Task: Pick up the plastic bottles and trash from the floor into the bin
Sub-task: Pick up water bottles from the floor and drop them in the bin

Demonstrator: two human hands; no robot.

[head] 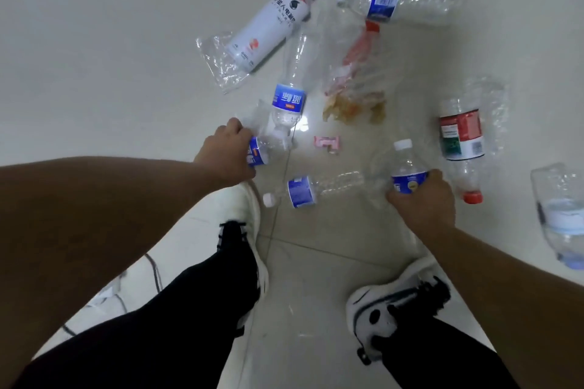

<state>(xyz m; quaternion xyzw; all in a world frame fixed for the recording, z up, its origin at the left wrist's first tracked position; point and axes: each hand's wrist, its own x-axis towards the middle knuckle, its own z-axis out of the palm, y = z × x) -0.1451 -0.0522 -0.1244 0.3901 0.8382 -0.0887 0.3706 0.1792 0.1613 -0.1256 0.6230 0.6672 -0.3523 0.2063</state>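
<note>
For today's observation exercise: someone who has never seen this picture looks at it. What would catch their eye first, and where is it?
Two bare arms reach down from the near edge, the left hand gripping a blue-labelled bottle and the right hand gripping another blue-labelled bottle. Around them the pale tiled floor is littered with empty plastic bottles; the white bottle with a black cap stands out at top centre. A red-labelled bottle lies to the right.

Left hand (pixel 226 150) gripping a blue-labelled bottle (pixel 259 151), right hand (pixel 422 199) gripping another (pixel 406 167) — more bottles, clear wrappers, pink scrap (pixel 327 144) strewn on the tiled floor (pixel 94 57).
</note>
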